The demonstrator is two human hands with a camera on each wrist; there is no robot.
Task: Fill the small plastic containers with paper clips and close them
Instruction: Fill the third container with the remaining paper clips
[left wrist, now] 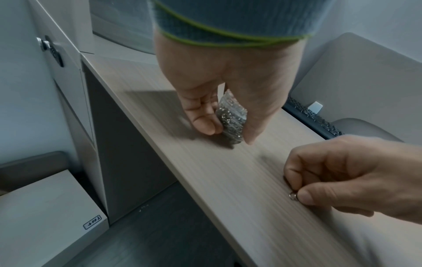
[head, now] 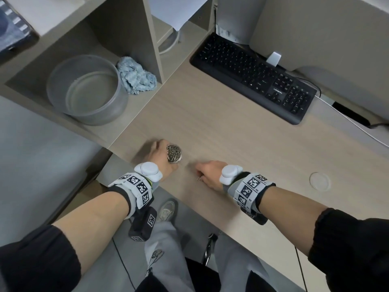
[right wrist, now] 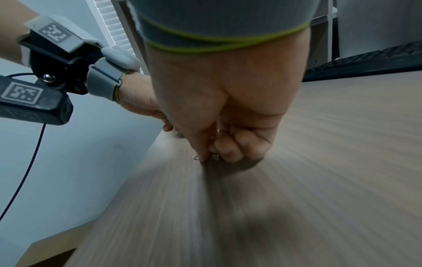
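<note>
- The left hand (head: 163,157) grips a small clear container (head: 174,154) packed with paper clips, thumb and fingers curled round it, its base on the desk (head: 221,127) near the front edge.
- The right hand (head: 208,173) – fingers curled – pinches a single paper clip (left wrist: 293,196) against the desktop, just beside the container.
- A black keyboard (head: 252,79) lies well behind.

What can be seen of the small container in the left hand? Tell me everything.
The small container is round, of clear plastic, packed with silvery paper clips. It stands on the desk near the front edge, gripped between the thumb and fingers of the left hand. Whether a lid is on cannot be told.
</note>
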